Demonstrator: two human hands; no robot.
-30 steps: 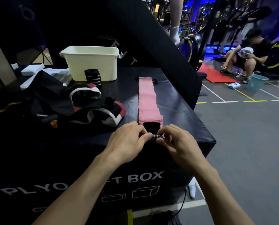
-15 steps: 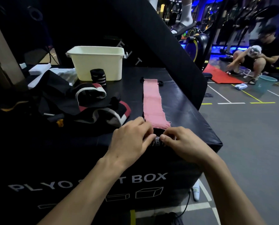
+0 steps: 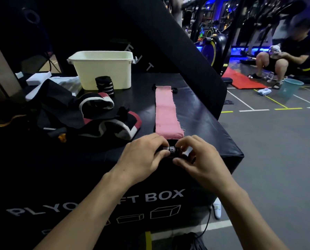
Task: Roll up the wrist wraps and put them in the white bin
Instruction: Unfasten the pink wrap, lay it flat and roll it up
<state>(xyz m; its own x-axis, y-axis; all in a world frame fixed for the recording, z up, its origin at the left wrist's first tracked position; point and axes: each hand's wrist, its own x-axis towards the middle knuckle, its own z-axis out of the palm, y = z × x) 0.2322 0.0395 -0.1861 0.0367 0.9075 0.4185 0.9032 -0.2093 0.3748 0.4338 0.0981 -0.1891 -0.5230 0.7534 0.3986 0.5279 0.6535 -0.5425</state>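
Observation:
A pink wrist wrap (image 3: pixel 166 112) lies flat and lengthwise on the black plyo box (image 3: pixel 204 123), its near black end curled into a small roll (image 3: pixel 173 150). My left hand (image 3: pixel 143 156) and my right hand (image 3: pixel 199 159) pinch that rolled end from either side at the box's front edge. The white bin (image 3: pixel 103 68) stands at the back of the box. A rolled black wrap with white stripes (image 3: pixel 104 85) stands upright in front of the bin. Loose black, red and white wraps (image 3: pixel 103 120) lie in a heap to the left.
A white block and papers (image 3: pixel 38 79) lie at the back left. A slanted black pad (image 3: pixel 177 42) rises behind the box. To the right is gym floor with a seated person (image 3: pixel 284 56), a teal bucket (image 3: pixel 290 87) and a red mat (image 3: pixel 244 80).
The rolled black end has grown slightly thicker between my fingers. Both hands stay at the front edge; the view has shifted a little.

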